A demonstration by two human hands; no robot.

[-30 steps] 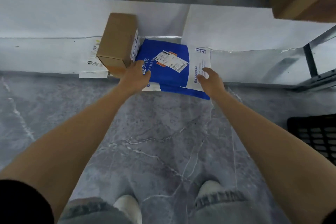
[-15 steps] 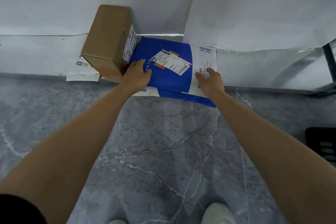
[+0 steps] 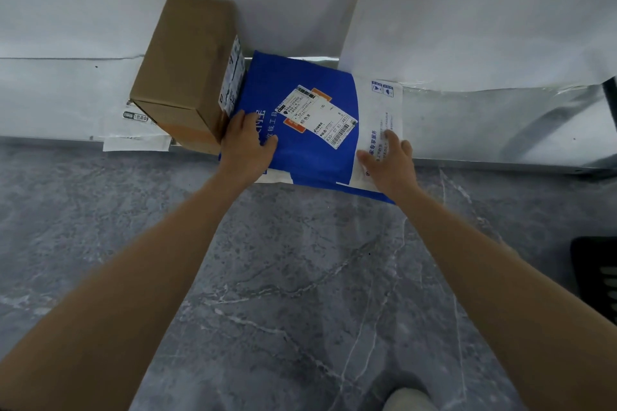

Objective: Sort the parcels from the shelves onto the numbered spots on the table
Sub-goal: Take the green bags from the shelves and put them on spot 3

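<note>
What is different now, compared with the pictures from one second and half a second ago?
Almost nothing moved. The left hand and the right hand rest on the blue parcel as before, at its near corners. The parcel lies in the same place on the shelf, beside the brown box, with its near edge over the shelf's lip. Only the view has come closer.

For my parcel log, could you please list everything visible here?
Mailer: one, blue with white end, shelf edge, right of box.
Cardboard box: one, brown, on shelf.
Flat packet: one, white, shelf edge, left of box.
Shelf: one, white-lined, ahead.
Floor: grey marbled, below.
Slotted object: one, black, right edge.
Shoe: one, pale, bottom edge.
Left hand: rests on mailer's blue part.
Right hand: rests on its white end.
</note>
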